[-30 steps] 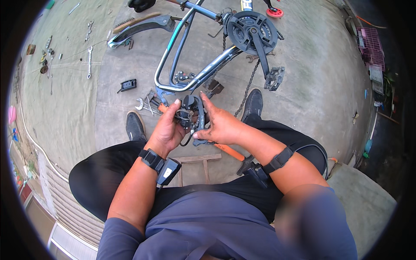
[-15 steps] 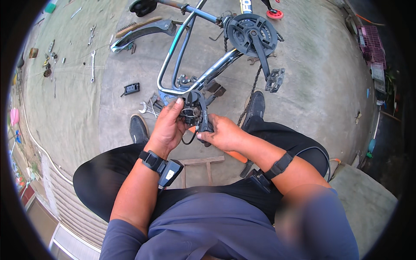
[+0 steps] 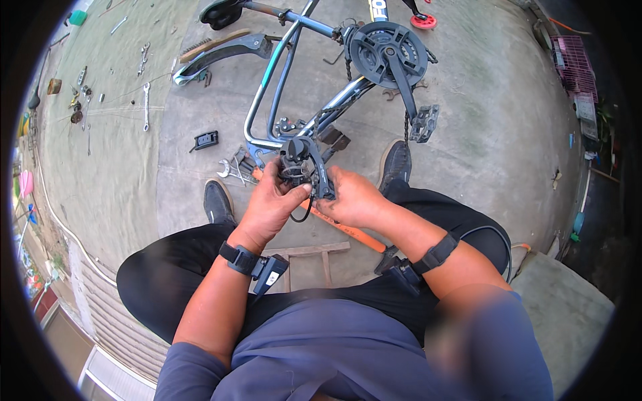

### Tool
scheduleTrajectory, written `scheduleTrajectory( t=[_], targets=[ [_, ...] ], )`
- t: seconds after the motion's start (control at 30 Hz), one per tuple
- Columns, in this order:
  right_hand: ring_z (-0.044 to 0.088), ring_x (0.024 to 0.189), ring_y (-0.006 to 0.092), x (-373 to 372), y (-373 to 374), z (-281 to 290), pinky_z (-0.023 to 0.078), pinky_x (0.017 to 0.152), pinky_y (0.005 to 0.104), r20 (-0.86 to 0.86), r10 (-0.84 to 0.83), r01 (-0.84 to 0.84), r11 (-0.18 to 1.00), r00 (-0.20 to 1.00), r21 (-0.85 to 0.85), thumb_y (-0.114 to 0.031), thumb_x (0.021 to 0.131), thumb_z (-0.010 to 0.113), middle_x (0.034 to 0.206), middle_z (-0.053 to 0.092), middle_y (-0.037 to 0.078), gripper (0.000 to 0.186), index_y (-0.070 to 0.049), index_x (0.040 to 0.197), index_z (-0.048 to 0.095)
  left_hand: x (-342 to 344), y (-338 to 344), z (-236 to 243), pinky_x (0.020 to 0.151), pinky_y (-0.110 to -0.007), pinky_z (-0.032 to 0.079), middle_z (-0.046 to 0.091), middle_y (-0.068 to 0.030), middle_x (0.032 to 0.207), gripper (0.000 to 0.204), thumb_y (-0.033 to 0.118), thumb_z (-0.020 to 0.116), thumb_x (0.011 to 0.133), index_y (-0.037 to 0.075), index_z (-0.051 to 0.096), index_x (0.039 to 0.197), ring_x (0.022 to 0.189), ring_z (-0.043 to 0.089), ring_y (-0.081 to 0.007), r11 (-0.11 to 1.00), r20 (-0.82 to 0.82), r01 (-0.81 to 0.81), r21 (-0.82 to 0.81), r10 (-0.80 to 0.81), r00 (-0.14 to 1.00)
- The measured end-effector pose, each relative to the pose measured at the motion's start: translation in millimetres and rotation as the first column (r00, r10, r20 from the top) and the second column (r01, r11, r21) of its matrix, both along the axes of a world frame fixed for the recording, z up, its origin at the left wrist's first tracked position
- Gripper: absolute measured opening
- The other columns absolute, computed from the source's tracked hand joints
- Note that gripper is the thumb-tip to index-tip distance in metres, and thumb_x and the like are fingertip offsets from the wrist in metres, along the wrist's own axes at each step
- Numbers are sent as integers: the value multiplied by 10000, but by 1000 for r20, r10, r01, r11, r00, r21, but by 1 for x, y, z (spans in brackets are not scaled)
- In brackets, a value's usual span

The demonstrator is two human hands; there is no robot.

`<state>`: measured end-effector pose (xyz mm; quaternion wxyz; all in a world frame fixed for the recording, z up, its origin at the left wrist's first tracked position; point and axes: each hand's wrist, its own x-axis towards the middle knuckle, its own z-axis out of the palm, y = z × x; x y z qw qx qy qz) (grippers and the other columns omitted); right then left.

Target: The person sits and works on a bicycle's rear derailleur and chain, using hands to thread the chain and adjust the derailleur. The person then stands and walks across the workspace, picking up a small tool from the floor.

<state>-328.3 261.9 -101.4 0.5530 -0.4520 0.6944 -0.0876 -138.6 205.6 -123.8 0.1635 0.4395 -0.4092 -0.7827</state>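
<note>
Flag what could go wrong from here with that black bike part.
A pinch seems possible if the black bike part shifts, since the left hand and right hand both grip it closely. The black cable looping below might snag. If the grip slips, the part could knock the orange bar seen close by.

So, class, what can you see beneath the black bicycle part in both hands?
An orange bar shows beneath the black bicycle part, between the left hand and right hand. Whatever lies directly underneath is covered by the part and hands.
</note>
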Motion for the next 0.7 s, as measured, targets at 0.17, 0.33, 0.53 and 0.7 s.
scheduleTrajectory(
  t=[0.17,0.33,0.53,0.7],
  targets=[
    [689,952,438,6,6,-8,550,829,508,-85,58,-63,997,995,-46,-289,833,747,983,715,238,403,-3,1084,613,-14,5,-13,869,-334,551,712,-150,1079,601,220,829,894,-73,512,1312,991,684,-186,965,352,18,-261,78,933],
    [693,954,429,9,4,-2,550,831,513,-113,60,-63,998,992,-22,-291,844,729,979,719,222,372,-31,1086,618,-17,3,-15,809,-358,548,727,-148,1005,484,226,817,890,-42,576,1213,905,693,-206,940,426,64,-334,90,900],
    [702,885,407,1,1,-2,553,784,446,-68,47,-49,999,997,-25,-292,802,756,925,705,227,408,0,1046,609,-10,0,-31,817,-368,546,727,-169,1006,464,141,776,851,-49,579,1225,892,697,-256,893,375,72,-445,112,920],
    [706,912,379,-14,-5,3,551,799,430,-61,123,-123,992,991,9,-272,806,738,943,709,215,417,11,1095,636,-1,-9,-24,894,-334,531,715,-141,1109,532,134,750,895,-53,531,1342,994,655,-173,869,411,205,-451,-2,911]
  ],
)
